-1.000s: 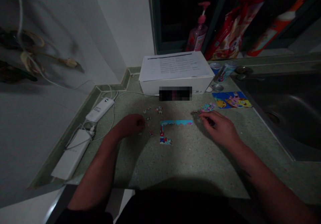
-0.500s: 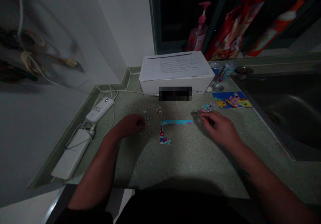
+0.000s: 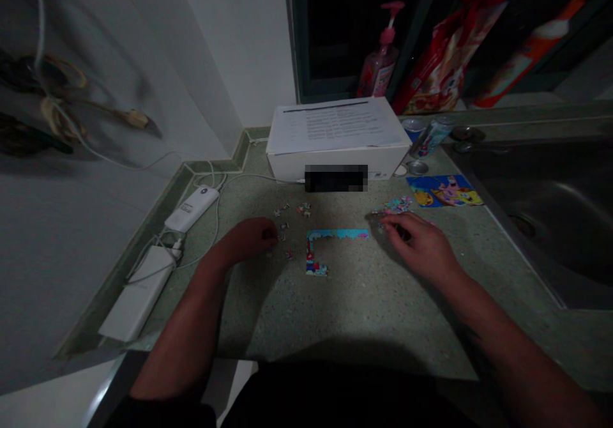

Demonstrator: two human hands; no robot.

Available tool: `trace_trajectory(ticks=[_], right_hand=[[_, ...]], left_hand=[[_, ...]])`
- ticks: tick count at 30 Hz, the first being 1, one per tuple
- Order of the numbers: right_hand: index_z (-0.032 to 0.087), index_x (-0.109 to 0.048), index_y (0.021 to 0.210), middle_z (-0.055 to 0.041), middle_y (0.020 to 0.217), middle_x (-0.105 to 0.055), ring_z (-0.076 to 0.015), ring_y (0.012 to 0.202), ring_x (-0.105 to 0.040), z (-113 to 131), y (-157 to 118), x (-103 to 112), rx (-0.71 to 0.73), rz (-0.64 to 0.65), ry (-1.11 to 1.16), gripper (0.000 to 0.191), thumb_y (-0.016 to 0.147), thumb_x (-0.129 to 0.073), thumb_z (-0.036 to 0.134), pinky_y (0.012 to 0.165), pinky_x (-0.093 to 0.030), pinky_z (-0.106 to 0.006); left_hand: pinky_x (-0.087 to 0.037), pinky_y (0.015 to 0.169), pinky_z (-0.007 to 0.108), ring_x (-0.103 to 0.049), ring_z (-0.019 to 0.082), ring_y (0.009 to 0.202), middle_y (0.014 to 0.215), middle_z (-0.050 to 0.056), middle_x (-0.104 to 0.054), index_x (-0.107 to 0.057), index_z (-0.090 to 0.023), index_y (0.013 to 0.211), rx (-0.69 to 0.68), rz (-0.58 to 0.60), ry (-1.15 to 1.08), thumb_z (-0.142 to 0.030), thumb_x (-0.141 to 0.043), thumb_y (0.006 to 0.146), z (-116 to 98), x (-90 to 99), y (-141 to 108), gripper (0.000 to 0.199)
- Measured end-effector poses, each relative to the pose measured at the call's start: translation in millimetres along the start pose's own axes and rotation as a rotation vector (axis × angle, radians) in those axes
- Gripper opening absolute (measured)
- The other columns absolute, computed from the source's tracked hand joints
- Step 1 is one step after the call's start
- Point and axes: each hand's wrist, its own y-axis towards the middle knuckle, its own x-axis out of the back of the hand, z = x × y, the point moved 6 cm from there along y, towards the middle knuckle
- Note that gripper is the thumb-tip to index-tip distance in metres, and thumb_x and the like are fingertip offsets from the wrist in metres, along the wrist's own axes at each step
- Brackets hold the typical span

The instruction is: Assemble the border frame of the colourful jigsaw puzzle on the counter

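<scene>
The speckled green counter [image 3: 364, 316] runs back from its front edge, with open stone between that edge and the pieces. The left hand [image 3: 249, 239] rests curled, fingertips down among small jigsaw pieces [image 3: 285, 226]. The right hand [image 3: 419, 244] is curled too, its fingertips at the lower edge of a heap of pieces [image 3: 396, 206]. Both hands are narrowly closed, and whether either pinches a piece cannot be told.

Between them lies the assembled part, an L-shaped jigsaw strip [image 3: 335, 234]: a blue-topped row with a short column down its left end. The rest lies apart, as scattered pieces left of the strip and the heap to its upper right. Beyond the heap is a printed cartoon card [image 3: 445, 191].

To the right, the counter ends at a steel sink [image 3: 541, 217]. To the left, a white power bank [image 3: 136, 294] and a white charger [image 3: 191, 209] sit along the raised rim. Farther on stand a white box [image 3: 287, 167] topped with printed papers [image 3: 335, 128], a drink can [image 3: 431, 137] and a pink pump bottle [image 3: 378, 70].
</scene>
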Motion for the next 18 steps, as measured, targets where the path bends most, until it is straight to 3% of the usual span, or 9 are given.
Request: trace_trajectory(ticks=[18], right_hand=[[0.027,-0.077,0.112,-0.0091,0.117,-0.081,-0.0296,0.101,-0.078,-0.9,0.1,-0.2,0.002,0.004,-0.013,0.024,0.102,-0.056,0.033,0.084,-0.064,-0.046]], left_hand=[[-0.049,0.079,0.034,-0.070,0.024,0.088,0.100,0.008,-0.078,-0.074,-0.021,0.098,0.044,-0.094,0.050,-0.025,-0.057,0.089,2.6,8.9,0.8,0.019]])
